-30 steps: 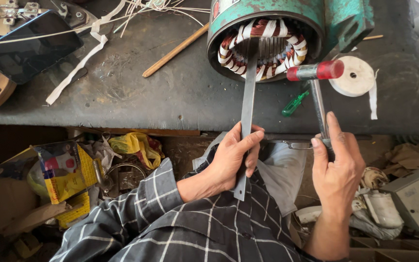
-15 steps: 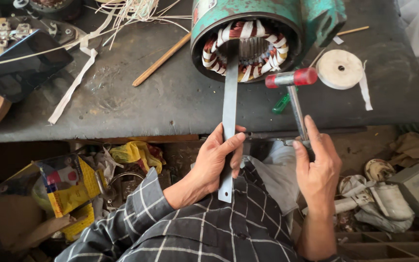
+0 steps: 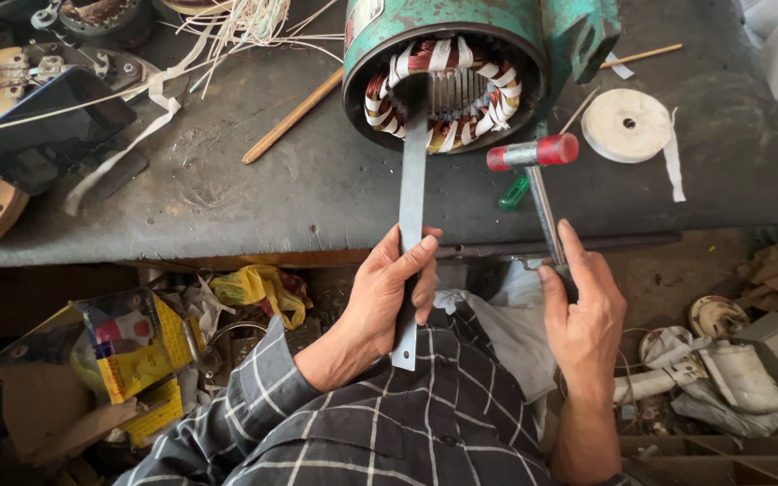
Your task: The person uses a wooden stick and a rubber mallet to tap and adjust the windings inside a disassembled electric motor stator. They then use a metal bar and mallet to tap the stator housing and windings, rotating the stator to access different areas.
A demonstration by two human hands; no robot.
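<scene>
My left hand grips a flat metal bar set against the motor's taped coils; my right hand clasps a hammer, raised; coils look partly shaped.

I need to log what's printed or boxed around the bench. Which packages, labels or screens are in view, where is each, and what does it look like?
Phone: far left of the bench, lying tilted, dark rectangular screen, off.
Label: on top of the green motor housing, pale plate with red, only partly in view.
Package: under the bench, left of the left hand, crumpled yellow box with red and blue print.
</scene>
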